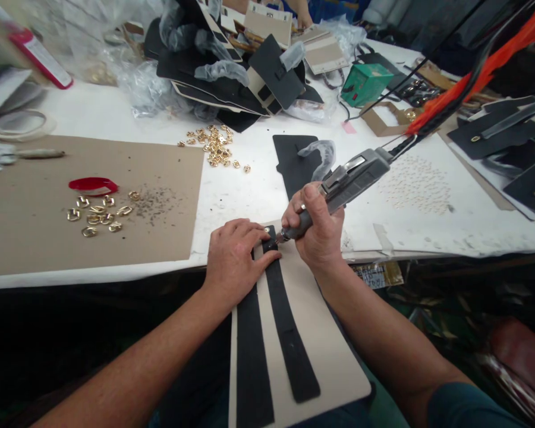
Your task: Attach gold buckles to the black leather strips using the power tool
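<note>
A beige panel (314, 333) with two black straps (289, 336) hangs over the near table edge toward me. My left hand (234, 258) lies on the top end of the straps, fingers together and pressing down. My right hand (316, 229) is wrapped round a grey powered screwdriver (352, 175), its tip touching the end of the right strap beside my left fingertips. An orange and black cable (477, 74) runs from the tool up to the right.
A brown cardboard sheet (35, 238) at left carries several gold buckles (97, 215) and a red lid (93, 185). More gold buckles (214, 145) lie on the white table. Black and beige pieces in plastic (232, 71) pile at the back, beside a green box (364, 83).
</note>
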`<act>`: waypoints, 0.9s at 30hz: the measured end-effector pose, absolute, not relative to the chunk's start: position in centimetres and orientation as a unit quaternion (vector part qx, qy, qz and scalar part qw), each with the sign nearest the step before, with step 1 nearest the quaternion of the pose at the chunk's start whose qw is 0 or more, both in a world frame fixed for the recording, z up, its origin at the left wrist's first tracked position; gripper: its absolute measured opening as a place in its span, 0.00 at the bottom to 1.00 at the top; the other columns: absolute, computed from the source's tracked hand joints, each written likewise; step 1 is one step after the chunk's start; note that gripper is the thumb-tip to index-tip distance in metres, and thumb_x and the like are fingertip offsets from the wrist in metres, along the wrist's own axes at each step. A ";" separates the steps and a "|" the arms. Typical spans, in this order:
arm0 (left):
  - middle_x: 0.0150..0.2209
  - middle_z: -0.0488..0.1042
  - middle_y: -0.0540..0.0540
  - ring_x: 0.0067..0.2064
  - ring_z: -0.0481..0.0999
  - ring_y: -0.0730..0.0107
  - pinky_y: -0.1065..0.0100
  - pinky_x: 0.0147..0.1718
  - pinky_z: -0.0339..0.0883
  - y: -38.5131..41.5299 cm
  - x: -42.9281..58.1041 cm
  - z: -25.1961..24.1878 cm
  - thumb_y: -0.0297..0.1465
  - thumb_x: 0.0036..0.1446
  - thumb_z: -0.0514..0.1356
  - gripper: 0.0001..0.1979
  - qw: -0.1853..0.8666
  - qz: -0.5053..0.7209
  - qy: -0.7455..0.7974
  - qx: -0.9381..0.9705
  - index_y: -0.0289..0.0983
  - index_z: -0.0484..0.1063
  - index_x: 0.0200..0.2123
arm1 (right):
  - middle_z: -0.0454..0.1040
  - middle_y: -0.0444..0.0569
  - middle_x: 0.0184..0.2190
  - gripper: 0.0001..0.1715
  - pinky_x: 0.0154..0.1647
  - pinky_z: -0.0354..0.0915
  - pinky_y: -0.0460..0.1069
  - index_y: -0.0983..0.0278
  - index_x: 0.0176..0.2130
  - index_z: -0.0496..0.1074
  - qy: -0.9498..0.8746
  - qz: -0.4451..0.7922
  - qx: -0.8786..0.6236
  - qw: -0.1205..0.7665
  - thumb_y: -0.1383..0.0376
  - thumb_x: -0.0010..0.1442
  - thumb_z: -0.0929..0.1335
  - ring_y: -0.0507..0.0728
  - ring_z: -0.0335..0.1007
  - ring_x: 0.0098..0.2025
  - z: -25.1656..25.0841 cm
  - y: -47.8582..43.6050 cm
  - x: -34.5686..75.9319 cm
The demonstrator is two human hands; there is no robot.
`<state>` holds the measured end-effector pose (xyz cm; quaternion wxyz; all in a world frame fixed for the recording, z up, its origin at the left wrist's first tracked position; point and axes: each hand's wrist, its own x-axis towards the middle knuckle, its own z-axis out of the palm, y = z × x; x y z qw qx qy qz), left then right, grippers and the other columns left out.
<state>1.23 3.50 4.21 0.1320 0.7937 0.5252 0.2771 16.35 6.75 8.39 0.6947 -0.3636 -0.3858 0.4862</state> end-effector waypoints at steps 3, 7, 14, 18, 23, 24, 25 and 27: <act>0.50 0.82 0.49 0.57 0.75 0.51 0.50 0.55 0.66 3.5 1.2 4.1 0.41 0.55 0.75 0.15 0.138 0.281 0.527 0.790 0.43 0.79 0.42 | 0.65 0.36 0.21 0.18 0.21 0.64 0.47 0.58 0.31 0.68 -0.414 0.465 -0.368 0.691 0.53 0.61 0.76 0.49 0.62 0.18 8.3 6.4 16.0; 0.49 0.82 0.48 0.56 0.75 0.51 0.49 0.53 0.66 3.5 1.2 4.1 0.40 0.55 0.75 0.14 0.138 0.279 0.531 0.788 0.44 0.79 0.41 | 0.66 0.37 0.21 0.18 0.22 0.65 0.48 0.57 0.31 0.68 -0.471 0.432 -0.388 0.664 0.52 0.60 0.76 0.50 0.62 0.19 8.2 5.7 15.7; 0.50 0.82 0.48 0.56 0.75 0.50 0.49 0.54 0.66 3.4 1.1 4.0 0.41 0.55 0.74 0.13 0.142 0.283 0.530 0.787 0.44 0.79 0.39 | 0.66 0.37 0.21 0.15 0.23 0.65 0.48 0.58 0.29 0.67 -0.494 0.430 -0.371 0.659 0.59 0.62 0.75 0.50 0.62 0.20 8.3 5.3 15.5; 0.50 0.82 0.48 0.57 0.75 0.51 0.49 0.54 0.66 3.5 1.2 3.9 0.40 0.54 0.75 0.13 0.154 0.282 0.534 0.782 0.43 0.80 0.39 | 0.62 0.34 0.22 0.17 0.20 0.62 0.46 0.58 0.29 0.63 -0.387 0.475 -0.358 0.705 0.58 0.60 0.74 0.47 0.57 0.17 7.7 6.5 16.1; 0.50 0.83 0.48 0.57 0.75 0.51 0.48 0.56 0.65 3.7 1.3 3.8 0.40 0.54 0.75 0.13 0.151 0.286 0.533 0.782 0.44 0.79 0.39 | 0.59 0.33 0.24 0.23 0.20 0.62 0.43 0.59 0.30 0.61 -0.268 0.532 -0.376 0.710 0.55 0.55 0.77 0.45 0.54 0.19 6.6 7.9 17.2; 0.50 0.83 0.48 0.57 0.75 0.51 0.48 0.56 0.65 3.7 1.3 3.8 0.41 0.54 0.75 0.12 0.152 0.286 0.533 0.782 0.44 0.79 0.39 | 0.59 0.33 0.24 0.23 0.20 0.62 0.43 0.59 0.30 0.61 -0.256 0.541 -0.372 0.709 0.54 0.55 0.77 0.45 0.53 0.19 6.5 8.1 17.3; 0.50 0.83 0.48 0.57 0.75 0.51 0.48 0.56 0.65 3.7 1.3 3.8 0.41 0.54 0.75 0.12 0.154 0.285 0.533 0.782 0.44 0.79 0.38 | 0.59 0.33 0.24 0.23 0.20 0.62 0.43 0.59 0.30 0.61 -0.247 0.550 -0.369 0.708 0.54 0.55 0.77 0.45 0.53 0.19 6.4 8.3 17.4; 0.50 0.83 0.49 0.57 0.75 0.51 0.48 0.56 0.65 3.7 1.2 3.8 0.40 0.54 0.75 0.12 0.157 0.286 0.535 0.779 0.44 0.79 0.38 | 0.59 0.34 0.24 0.23 0.19 0.62 0.42 0.59 0.30 0.61 -0.233 0.559 -0.364 0.708 0.55 0.54 0.77 0.45 0.53 0.19 6.4 8.4 17.5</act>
